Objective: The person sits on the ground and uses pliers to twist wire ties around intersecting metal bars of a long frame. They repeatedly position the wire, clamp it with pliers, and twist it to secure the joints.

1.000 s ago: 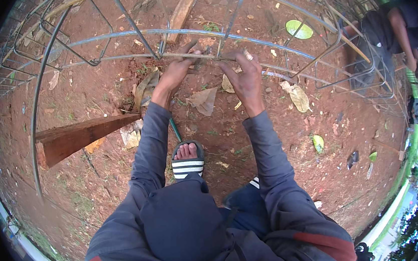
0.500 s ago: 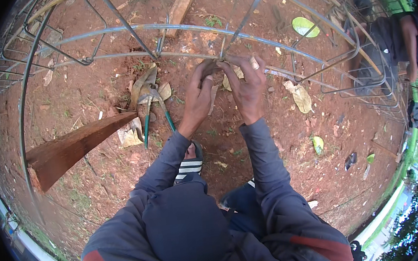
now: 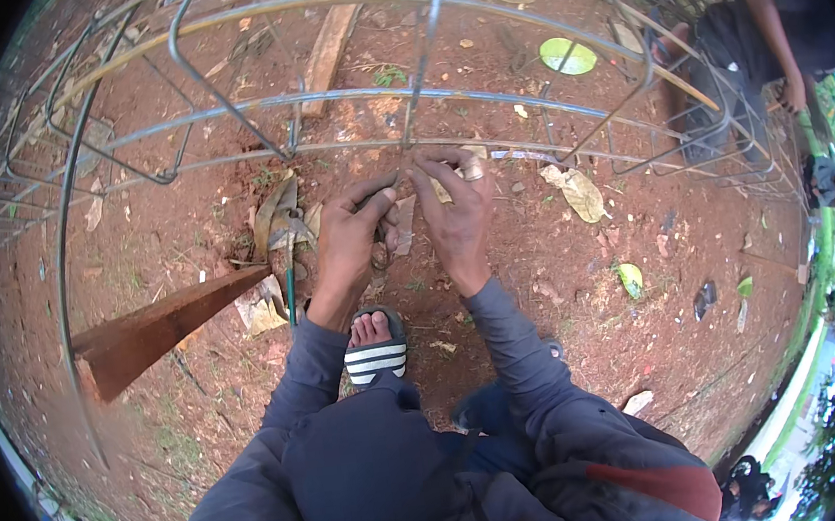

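Note:
My left hand and my right hand are close together just on my side of a rebar cage's lower bar. Thumb and fingers of each are pinched together, near where an upright stirrup meets that bar. Whatever lies between the fingertips is too small to make out. To the left of my left hand, a hand tool with green handles rests on the soil by dry leaves. My left forearm seems to hide part of it.
A wooden stake juts up at the left. Another timber piece lies beyond the bars. At the far right, a person in dark clothes is by the cage. Dry leaves dot the red soil. My sandalled foot is below my hands.
Both hands have come back slightly from the bar joint toward me, fingers still pinched. The view has shifted, and only one green handle now shows clearly.

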A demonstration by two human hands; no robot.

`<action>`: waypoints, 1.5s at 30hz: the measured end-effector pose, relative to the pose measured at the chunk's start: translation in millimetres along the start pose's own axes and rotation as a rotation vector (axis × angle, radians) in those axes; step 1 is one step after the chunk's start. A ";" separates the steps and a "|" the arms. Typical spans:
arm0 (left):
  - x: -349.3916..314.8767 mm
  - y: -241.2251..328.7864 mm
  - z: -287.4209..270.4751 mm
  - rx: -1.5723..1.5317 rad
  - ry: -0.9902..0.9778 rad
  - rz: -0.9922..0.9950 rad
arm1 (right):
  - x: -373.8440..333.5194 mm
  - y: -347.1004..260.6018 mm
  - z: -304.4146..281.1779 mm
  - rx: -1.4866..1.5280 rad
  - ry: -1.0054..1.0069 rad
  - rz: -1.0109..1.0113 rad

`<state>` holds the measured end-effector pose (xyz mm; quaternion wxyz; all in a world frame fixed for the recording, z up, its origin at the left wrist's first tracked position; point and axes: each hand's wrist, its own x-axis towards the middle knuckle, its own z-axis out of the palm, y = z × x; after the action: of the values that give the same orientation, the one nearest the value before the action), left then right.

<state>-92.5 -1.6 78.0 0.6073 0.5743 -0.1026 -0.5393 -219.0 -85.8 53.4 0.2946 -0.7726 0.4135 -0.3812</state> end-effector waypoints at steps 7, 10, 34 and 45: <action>-1.6 -2.2 2.5 -0.034 -0.031 0.013 | 6.9 -3.4 22.5 0.689 0.057 0.711; 0.6 0.2 5.8 -0.224 -0.071 -0.040 | -10.1 -5.4 34.1 0.715 0.121 0.634; -63.9 -97.9 -120.3 1.202 0.458 0.387 | 8.6 -9.0 76.5 1.932 0.289 1.341; -62.9 -140.3 -147.6 1.736 0.806 0.259 | -70.3 16.7 91.1 0.702 -0.431 0.770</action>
<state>-83.1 167.5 -51.4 0.0156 0.9494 -0.3119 0.0333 -175.9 -20.4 -32.6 0.7295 -0.4819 0.4447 -0.1945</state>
